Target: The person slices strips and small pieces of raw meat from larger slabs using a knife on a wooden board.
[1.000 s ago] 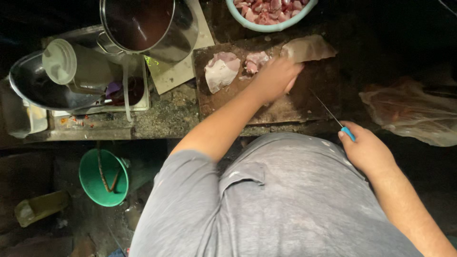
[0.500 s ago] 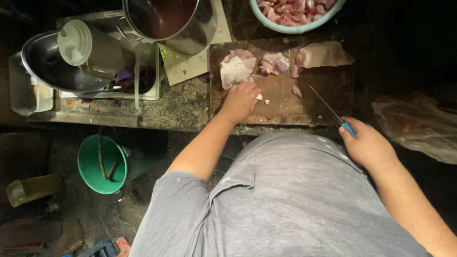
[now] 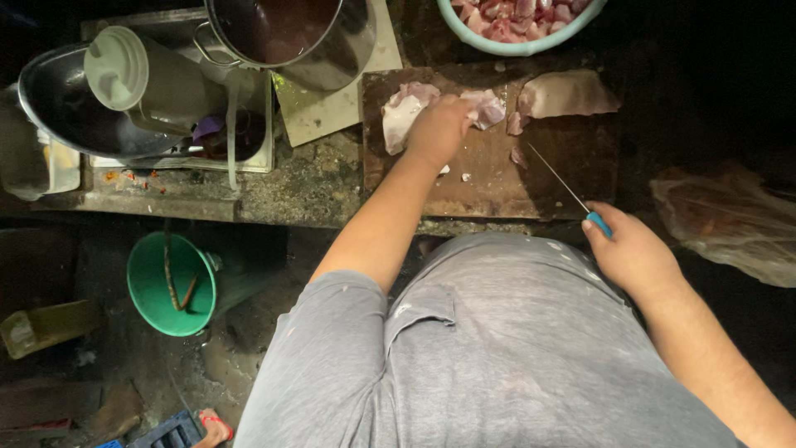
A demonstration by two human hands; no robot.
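We're seeing the left hand (image 3: 437,129) curled down over a pale pink slab of raw meat (image 3: 404,116), fingers bent and pressing on it, palm hidden from us. That meat is lying at the far left corner of the dark wooden cutting board (image 3: 497,178). A smaller pink meat piece (image 3: 487,106) is sitting just beside the hand's right, and a larger pale chunk (image 3: 568,94) is lying at the board's far right corner. Small scraps are scattered mid-board.

The right hand (image 3: 634,253) is closed around the blue handle of a thin-bladed knife (image 3: 572,192), off the board's near right corner. The blade is angling up-left over the board's near right part, tip pointing toward the meat, touching none of it as far as we can tell.

The board is sitting on a rough stone worktop (image 3: 307,178), near its front edge. A light blue bowl of cut pink meat (image 3: 518,17) is touching the board's far edge. A steel pot (image 3: 290,33) is standing at the worktop's far side, left of the board, on a pale tile. A green plastic bucket (image 3: 170,286) is sitting on the floor below the front edge.
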